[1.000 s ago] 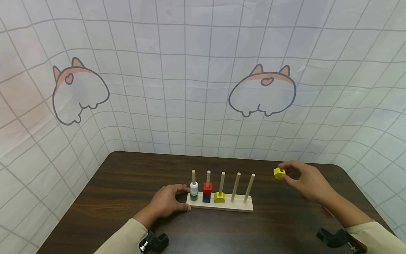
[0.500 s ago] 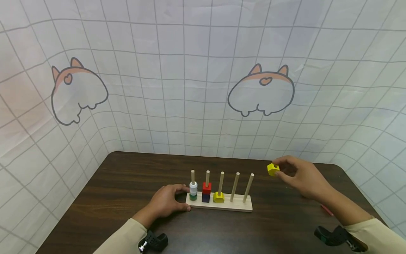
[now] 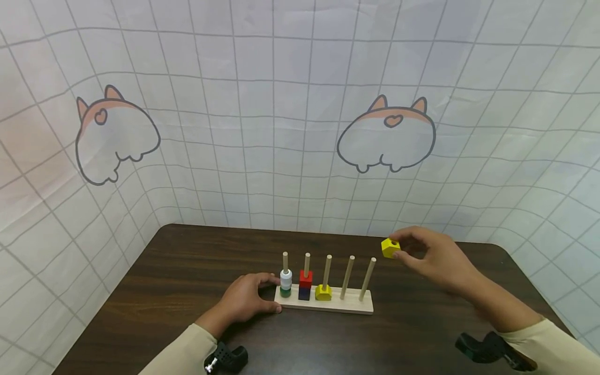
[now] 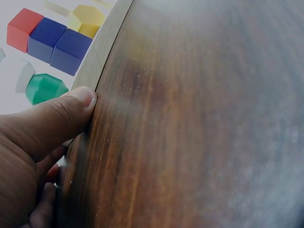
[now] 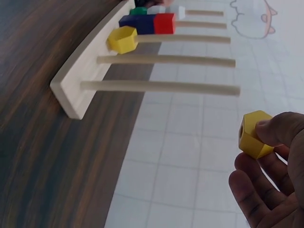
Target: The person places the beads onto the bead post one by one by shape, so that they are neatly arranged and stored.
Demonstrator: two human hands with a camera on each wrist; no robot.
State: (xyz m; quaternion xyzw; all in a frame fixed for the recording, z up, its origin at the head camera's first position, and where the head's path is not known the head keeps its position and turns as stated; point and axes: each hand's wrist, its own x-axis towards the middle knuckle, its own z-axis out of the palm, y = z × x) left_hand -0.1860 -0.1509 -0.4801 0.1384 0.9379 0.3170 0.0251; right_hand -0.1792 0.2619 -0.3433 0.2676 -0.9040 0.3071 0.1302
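Surface (image 3: 328, 344) bears the peg board (image 3: 337, 304) | left hand (image 3: 246, 297) grips the board's left end, we judge to steady it | right hand (image 3: 436, 258) pinches the yellow block (image 3: 390, 248), raised right of the rightmost peg (image 3: 367, 279), likely leaving its hole (image 3: 394, 243) clear

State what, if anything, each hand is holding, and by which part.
The right hand pinches the raised yellow block by its sides, its hole uncovered. The left hand grips the wooden base at its left end.
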